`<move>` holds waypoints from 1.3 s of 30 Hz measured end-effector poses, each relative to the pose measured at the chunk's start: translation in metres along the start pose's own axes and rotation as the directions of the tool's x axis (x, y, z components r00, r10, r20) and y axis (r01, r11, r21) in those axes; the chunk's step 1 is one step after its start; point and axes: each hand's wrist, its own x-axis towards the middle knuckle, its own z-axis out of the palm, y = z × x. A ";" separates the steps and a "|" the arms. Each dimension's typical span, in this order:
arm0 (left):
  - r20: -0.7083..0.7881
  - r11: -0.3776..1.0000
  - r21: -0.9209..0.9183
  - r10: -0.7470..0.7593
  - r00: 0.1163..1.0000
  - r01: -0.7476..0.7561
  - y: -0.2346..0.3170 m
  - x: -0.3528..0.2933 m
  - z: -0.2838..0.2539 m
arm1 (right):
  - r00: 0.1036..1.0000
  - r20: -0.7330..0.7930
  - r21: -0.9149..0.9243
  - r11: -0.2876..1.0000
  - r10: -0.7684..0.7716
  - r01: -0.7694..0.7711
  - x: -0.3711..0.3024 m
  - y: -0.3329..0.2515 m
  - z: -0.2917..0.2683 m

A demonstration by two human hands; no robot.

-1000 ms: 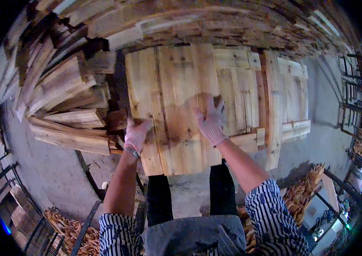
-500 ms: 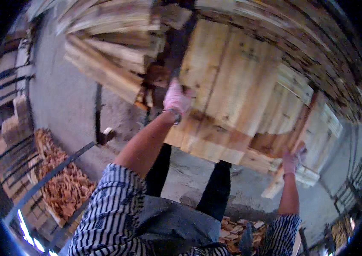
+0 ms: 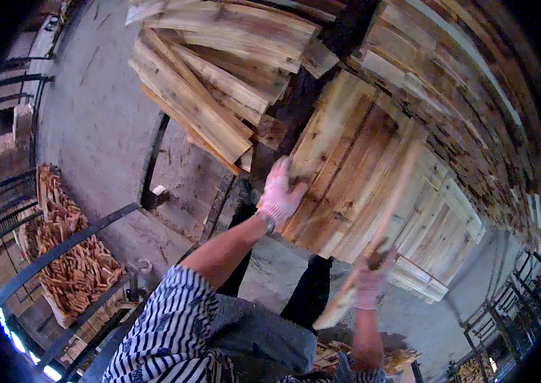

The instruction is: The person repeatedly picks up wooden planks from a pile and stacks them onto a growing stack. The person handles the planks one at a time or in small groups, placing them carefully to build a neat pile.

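Grey concrete floor spreads leftmost; our pink-gloved left hand, thumb apart from fingers, rests on flat, brown-stained wooden boards. Slanting over them, our pink-gloved right hand clamps a long, narrow, pale wooden plank, probably light, stiff, best gripped near mid-length.

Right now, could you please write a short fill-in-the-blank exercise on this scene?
Rather than bare, the left hand is ____.
The hand holding the narrow board is the ____ one.
The wide panel is made of ____.
The pattern on the shirt sleeve is ____.
Missing words: gloved; right; wood; striped.
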 end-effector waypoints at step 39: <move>0.313 -0.115 -0.945 -0.586 0.748 0.305 -0.095 0.102 -0.259 | 0.652 0.649 -0.416 0.534 -0.393 0.736 0.055 -0.426 0.387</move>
